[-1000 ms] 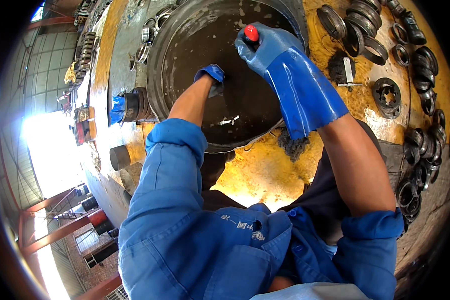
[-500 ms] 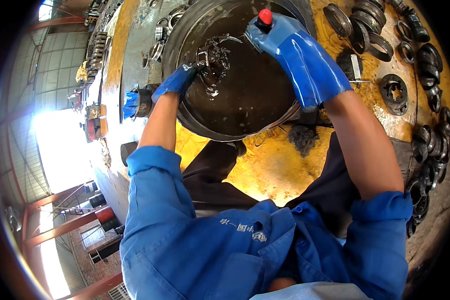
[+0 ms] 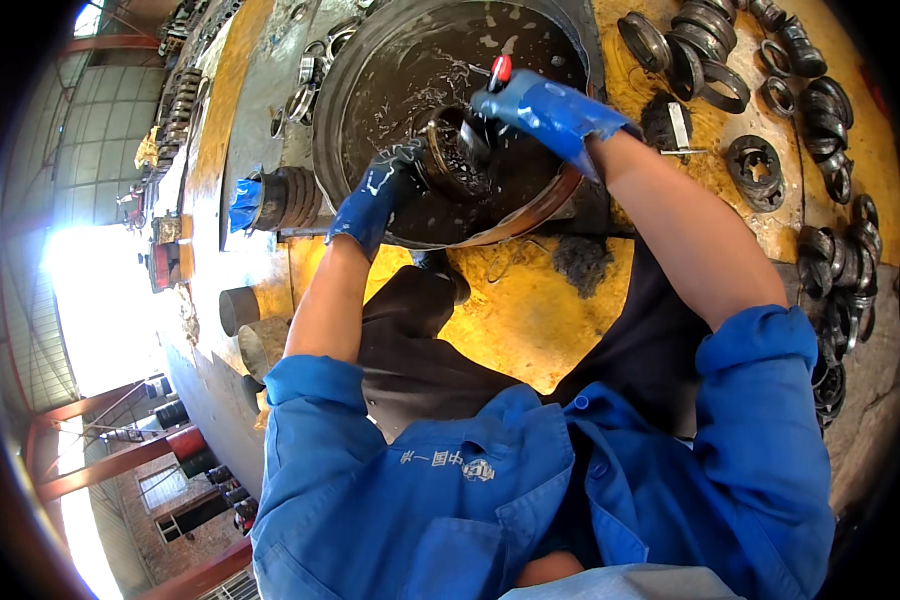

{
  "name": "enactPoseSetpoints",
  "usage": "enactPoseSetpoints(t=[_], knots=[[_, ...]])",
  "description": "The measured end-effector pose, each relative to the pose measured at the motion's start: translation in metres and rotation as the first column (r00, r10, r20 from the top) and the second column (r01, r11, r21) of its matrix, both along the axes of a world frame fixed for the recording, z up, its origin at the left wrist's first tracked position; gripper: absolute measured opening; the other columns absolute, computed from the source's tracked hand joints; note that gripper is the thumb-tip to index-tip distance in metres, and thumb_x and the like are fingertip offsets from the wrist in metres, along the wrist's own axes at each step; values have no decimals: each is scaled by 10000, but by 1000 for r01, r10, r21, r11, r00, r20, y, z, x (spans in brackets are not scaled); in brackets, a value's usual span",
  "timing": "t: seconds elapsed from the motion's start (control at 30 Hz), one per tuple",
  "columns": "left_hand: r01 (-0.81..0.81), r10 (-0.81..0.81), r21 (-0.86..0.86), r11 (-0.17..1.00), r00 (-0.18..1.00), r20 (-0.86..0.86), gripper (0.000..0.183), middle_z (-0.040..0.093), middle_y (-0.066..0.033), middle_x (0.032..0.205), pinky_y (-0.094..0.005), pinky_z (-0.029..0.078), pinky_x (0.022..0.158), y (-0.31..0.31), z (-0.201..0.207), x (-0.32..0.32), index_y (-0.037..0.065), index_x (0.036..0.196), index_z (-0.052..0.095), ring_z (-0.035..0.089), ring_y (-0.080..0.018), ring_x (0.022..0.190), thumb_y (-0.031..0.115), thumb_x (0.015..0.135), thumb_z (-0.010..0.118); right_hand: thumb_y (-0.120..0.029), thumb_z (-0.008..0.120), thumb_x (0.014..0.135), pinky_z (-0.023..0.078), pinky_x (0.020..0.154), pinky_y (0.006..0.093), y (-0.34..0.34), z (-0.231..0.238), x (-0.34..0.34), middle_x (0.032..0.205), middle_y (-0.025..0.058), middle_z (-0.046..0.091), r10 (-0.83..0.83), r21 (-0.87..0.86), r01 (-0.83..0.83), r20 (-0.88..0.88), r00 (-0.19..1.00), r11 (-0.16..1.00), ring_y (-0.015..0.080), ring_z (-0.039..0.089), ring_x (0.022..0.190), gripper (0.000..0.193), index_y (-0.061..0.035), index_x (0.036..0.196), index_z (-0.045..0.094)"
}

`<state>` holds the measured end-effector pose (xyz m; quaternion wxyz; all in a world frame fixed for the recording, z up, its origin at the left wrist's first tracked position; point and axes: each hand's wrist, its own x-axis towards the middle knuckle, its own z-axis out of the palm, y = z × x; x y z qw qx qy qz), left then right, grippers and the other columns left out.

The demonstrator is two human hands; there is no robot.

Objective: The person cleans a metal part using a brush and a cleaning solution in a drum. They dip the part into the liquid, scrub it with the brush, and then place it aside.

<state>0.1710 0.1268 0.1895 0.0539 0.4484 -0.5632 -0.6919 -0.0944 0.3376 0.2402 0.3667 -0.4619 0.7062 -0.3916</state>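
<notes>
A wide round tub of dark, murky liquid stands in front of me. My left hand, in a wet blue rubber glove, is closed on the near left side of a metal ring, which is tilted at the liquid's surface. My right hand, gloved the same way, grips a red-handled tool just right of the ring. The tool's working end is near the ring's opening, but its kind cannot be made out. Foam and splashes surround the ring.
Many dark metal rings lie to the right of the tub, with a slotted disc nearer me. On the left are a ringed cylinder and smaller rings. A dark clump lies on the yellow floor.
The ring has risen from mostly under the liquid into clearer view. My right hand has come lower and left, bringing the red-handled tool to it. The whole view has shifted slightly.
</notes>
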Motion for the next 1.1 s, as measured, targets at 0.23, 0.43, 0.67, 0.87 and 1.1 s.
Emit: enactPoseSetpoints(t=[0.23, 0.43, 0.67, 0.87, 1.1], knots=[[146, -128, -212, 966, 987, 97, 397, 679, -79, 1227, -348, 462, 1000, 53, 19, 13, 80, 1253, 661, 612, -199, 1111, 368, 988, 592, -471, 662, 880, 508, 908, 409, -18, -69, 38, 1068, 242, 717, 89, 240, -84, -10, 996, 967, 371, 691, 1012, 553, 8, 1155, 691], [203, -172, -319, 926, 977, 123, 493, 660, -86, 1290, -323, 423, 1038, 44, 21, 7, 86, 1309, 651, 580, -192, 1170, 445, 977, 586, -470, 649, 878, 538, 882, 470, -43, -87, 52, 1064, 156, 736, 278, 198, -215, -391, 877, 956, 384, 687, 1014, 391, -171, 1121, 718], [171, -142, -255, 952, 981, 130, 477, 661, -69, 1309, -309, 422, 1030, 36, 38, -10, 129, 1325, 663, 575, -174, 1177, 458, 993, 568, -279, 605, 908, 525, 943, 466, -49, -81, 64, 1162, 113, 706, 297, 137, -356, -844, 446, 924, 314, 686, 1086, 334, -245, 1235, 660], [337, -351, -403, 851, 936, 42, 411, 607, -69, 1406, -303, 404, 1102, 30, 22, -8, 73, 1397, 589, 552, -163, 1278, 280, 1048, 522, -339, 597, 921, 548, 899, 458, -49, -76, 71, 1110, 99, 726, 254, 176, -184, -700, 668, 967, 317, 696, 1044, 292, -223, 1173, 687], [399, -345, -553, 731, 916, 205, 382, 696, -114, 1208, -333, 488, 950, 30, -4, -23, 30, 1263, 657, 637, -180, 1069, 315, 1047, 522, -403, 639, 924, 552, 846, 411, -68, -114, 72, 1066, 164, 739, 94, 257, 57, -538, 837, 965, 354, 702, 1000, 342, -157, 1146, 726]])
